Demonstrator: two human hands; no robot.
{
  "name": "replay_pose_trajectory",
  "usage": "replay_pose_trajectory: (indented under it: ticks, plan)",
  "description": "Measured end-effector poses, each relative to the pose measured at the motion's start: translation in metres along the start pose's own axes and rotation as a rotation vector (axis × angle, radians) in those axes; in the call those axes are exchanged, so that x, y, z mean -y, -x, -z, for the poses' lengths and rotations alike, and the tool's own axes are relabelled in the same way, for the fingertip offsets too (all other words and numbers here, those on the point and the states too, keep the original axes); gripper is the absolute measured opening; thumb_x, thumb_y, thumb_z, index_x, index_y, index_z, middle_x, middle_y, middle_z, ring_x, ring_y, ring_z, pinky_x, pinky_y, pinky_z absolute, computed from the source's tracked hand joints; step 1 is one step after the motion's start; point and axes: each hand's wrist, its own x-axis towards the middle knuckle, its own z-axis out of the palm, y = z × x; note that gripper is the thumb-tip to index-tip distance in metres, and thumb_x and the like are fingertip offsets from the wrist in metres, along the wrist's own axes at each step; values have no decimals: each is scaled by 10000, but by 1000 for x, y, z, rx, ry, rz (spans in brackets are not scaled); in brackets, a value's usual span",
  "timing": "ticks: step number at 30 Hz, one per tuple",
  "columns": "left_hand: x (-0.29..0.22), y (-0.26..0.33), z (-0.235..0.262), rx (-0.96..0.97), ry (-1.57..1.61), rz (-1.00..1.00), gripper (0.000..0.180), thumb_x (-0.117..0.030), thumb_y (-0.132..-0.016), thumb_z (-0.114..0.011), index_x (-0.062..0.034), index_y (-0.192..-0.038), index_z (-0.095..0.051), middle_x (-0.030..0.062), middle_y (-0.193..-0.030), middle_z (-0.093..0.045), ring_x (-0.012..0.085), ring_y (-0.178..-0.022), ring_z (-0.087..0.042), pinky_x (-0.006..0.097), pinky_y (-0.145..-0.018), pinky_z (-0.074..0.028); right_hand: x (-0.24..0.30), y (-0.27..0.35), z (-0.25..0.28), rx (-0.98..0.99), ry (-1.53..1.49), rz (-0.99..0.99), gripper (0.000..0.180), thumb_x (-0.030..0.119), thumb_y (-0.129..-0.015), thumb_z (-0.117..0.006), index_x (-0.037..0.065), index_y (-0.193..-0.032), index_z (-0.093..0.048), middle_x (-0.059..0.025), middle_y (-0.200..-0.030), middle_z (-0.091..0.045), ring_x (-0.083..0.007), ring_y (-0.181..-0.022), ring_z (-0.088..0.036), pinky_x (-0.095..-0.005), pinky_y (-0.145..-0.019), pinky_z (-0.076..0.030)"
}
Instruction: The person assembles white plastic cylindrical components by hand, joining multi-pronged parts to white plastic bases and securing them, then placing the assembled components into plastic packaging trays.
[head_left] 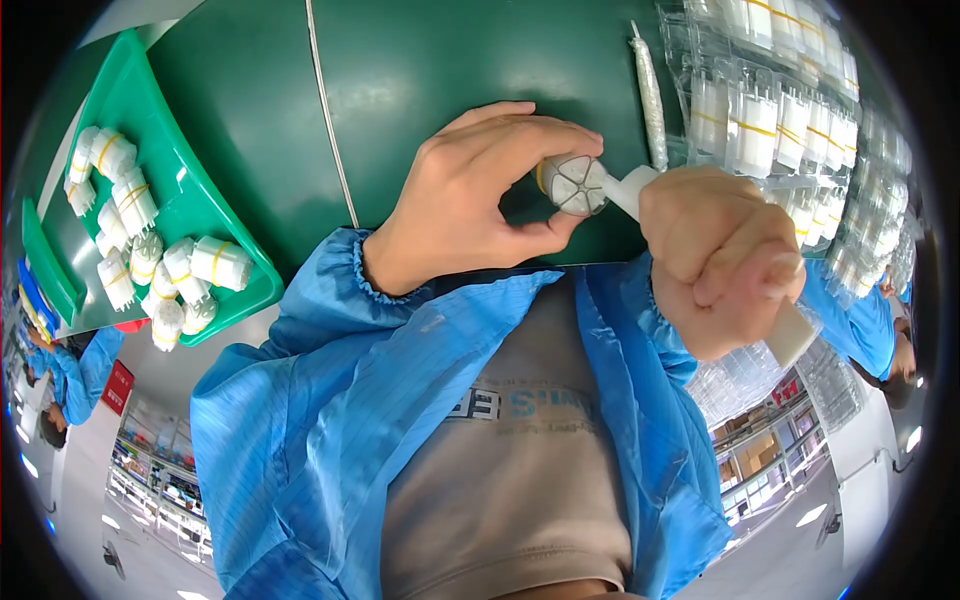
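Left hand (465, 195) is pinching a cylinder (577, 187), probably light and stiff, by its sides; right hand (720, 255) is clutching a white tool (630, 191).

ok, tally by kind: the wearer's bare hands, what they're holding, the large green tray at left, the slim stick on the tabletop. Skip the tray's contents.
Hands: 2 (left hand, right hand)
Held white cylinder: 1
Held white tool: 1
Large green tray: 1
Slim stick: 1
Total: 6
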Motion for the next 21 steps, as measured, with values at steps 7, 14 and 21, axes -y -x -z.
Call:
replay_pose_trajectory:
  ticks: [7, 14, 21]
  plan:
    - [-4, -4, 0, -19, -62, 1, 425, -139, -643, -761, -117, -1065, -715, 16, -1032, -747, 208, -930, -714, 413, -991, -529, -3, -13, -19, 26, 392, 121, 355, 196, -1033, -461, 33, -719, -497, -43, -535, -488, -147, -386, -403, -318, -368, -317]
    - [-10, -3, 3, -28, 43, 140, 470, -176, -613, -837, -100, -1060, -714, 16, -1025, -747, 232, -932, -712, 419, -994, -529, -4, -16, -23, 50, 361, 59, 341, 175, -995, -502, 9, -697, -500, -52, -524, -490, -181, -396, -439, -329, -396, -359]
    - [1, -1, 3, 42, -25, -5, 461, -230, -712, -859, -65, -1116, -707, 68, -1151, -747, 259, -1068, -718, 471, -1033, -501, -5, -16, -11, 67, 158, 20, 443, 248, -1041, -455, 118, -621, -404, -11, -483, -454, -158, -354, -352, -306, -362, -260]
